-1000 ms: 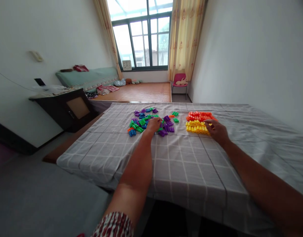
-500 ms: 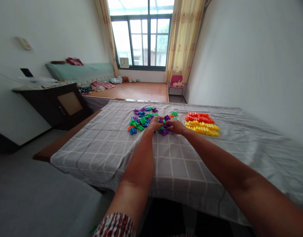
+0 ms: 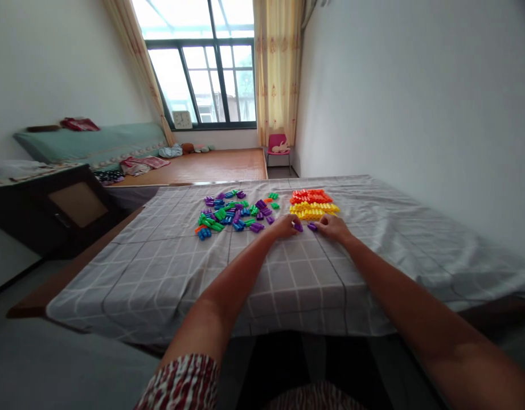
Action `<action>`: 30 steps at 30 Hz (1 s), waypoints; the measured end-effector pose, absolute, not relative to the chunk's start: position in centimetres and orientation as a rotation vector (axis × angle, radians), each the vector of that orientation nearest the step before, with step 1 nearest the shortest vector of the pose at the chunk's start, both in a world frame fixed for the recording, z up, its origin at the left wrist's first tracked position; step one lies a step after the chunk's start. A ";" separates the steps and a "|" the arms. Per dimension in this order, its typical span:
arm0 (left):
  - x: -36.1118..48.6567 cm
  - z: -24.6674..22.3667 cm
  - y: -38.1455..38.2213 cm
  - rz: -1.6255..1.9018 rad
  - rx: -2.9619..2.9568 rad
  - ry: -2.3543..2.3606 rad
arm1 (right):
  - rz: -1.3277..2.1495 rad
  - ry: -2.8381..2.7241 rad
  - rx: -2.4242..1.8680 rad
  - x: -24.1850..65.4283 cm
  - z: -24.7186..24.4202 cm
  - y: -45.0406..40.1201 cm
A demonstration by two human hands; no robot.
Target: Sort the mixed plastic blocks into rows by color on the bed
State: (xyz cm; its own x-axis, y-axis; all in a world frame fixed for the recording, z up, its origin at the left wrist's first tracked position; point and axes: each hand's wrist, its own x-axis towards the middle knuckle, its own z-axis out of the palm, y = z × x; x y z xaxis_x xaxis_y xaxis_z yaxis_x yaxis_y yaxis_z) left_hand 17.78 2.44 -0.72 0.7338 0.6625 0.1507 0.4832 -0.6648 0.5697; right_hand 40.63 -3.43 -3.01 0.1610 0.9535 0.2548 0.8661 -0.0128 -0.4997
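Observation:
My left hand [image 3: 284, 226] is closed on a purple toy block [image 3: 298, 227] over the checked cloth, just in front of the yellow rows. Facing it, my right hand [image 3: 333, 227] pinches another purple block [image 3: 312, 226], with a small gap between the two pieces. A loose pile of green, blue and purple blocks [image 3: 228, 214] spreads to the left of my hands. Behind them lie yellow blocks [image 3: 314, 212] in neat rows, and beyond those are red-orange blocks [image 3: 311, 197], also lined up.
The grey checked tablecloth [image 3: 262, 285] covers the table. A dark cabinet [image 3: 70, 199] stands at the left, and a wide bed-like platform [image 3: 211, 165] lies beyond the table. A pink chair [image 3: 278, 145] is near the window; a white wall [image 3: 394, 114] runs along the right.
Both hands have moved out of the mixed pile to the spot before the yellow rows, each with a purple block. The camera view has turned right.

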 end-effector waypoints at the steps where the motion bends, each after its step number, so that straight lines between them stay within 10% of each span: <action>1: 18.0 -0.8 2.3 0.452 2.430 0.895 | 0.194 -1.748 -1.907 40.7 -2.9 -3.6; 13: 19.0 -1.6 1.2 0.496 2.433 1.130 | 0.696 -1.841 -1.581 41.1 -3.4 -3.2; 30: 7.1 2.5 2.9 0.355 2.517 1.407 | 0.519 -1.569 -1.534 42.0 -4.4 -5.3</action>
State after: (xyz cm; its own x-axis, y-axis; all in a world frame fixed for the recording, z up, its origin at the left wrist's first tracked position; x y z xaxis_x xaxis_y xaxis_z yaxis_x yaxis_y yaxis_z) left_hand 7.11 2.88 2.50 0.5079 0.8561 0.0951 0.7989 -0.5095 0.3196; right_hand 42.00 -5.33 -4.39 0.1235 0.9509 0.2838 0.5939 0.1582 -0.7888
